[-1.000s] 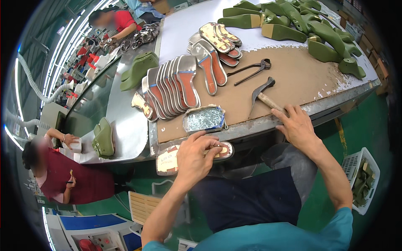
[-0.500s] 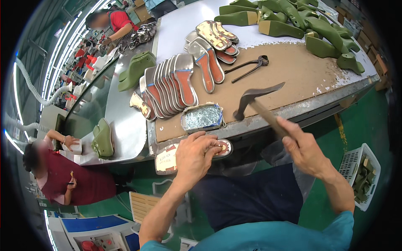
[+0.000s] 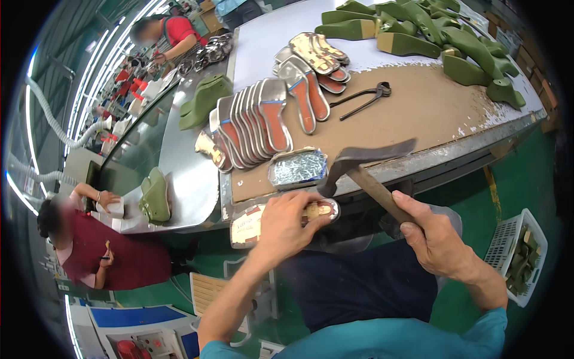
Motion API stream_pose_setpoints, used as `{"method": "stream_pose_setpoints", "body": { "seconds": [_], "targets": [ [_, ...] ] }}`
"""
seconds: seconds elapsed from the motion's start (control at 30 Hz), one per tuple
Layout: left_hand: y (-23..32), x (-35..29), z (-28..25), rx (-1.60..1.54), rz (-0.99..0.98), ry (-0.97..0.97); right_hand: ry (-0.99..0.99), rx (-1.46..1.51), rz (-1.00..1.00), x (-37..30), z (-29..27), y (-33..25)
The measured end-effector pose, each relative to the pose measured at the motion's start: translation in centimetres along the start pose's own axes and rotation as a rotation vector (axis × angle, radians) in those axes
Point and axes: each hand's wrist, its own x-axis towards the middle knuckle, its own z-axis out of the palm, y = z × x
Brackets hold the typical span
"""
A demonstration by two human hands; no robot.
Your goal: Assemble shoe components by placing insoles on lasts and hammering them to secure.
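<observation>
My left hand (image 3: 286, 226) grips a shoe insole (image 3: 245, 229) with a cream and brown face and a pale rim, held at the table's near edge. Its thumb and fingers straddle the narrower end, and the palm hides the middle. The wooden handle of a hammer (image 3: 378, 192) is closed in my right hand (image 3: 439, 246). The hammer's long, curved dark head hangs just above the insole's narrow end, apart from it as far as I can see. Right behind the insole sits a small tray of nails (image 3: 297, 169).
Silver-rimmed insoles (image 3: 276, 122) stand in a row on the table, with pincers (image 3: 362, 100) beside them. Green shoe lasts (image 3: 466, 51) pile up at the far right. A white basket (image 3: 496, 239) stands on the floor at right. A person in dark red (image 3: 119, 251) works at left.
The hammer head has come down and left, closer to the insole's narrow end. My left fingers have shifted on the insole. The whole view has moved slightly.
</observation>
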Motion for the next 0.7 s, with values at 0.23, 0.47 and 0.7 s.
{"method": "stream_pose_setpoints", "body": {
  "seconds": [0.23, 0.47, 0.7],
  "targets": [
    [-1.1, 0.4, -2.0, 0.297, 0.097, -0.192, 0.092, 0.184, 0.144, -2.3, -0.2, 1.5],
    [-0.3, 0.3, -1.4, 0.241, 0.051, -0.169, 0.138, 0.215, 0.087, -3.4, 0.3, 2.8],
    [-0.2, 0.1, -1.2, 0.238, 0.052, -0.15, 0.119, 0.168, 0.016, -2.9, 1.0, 2.2]
  ]
}}
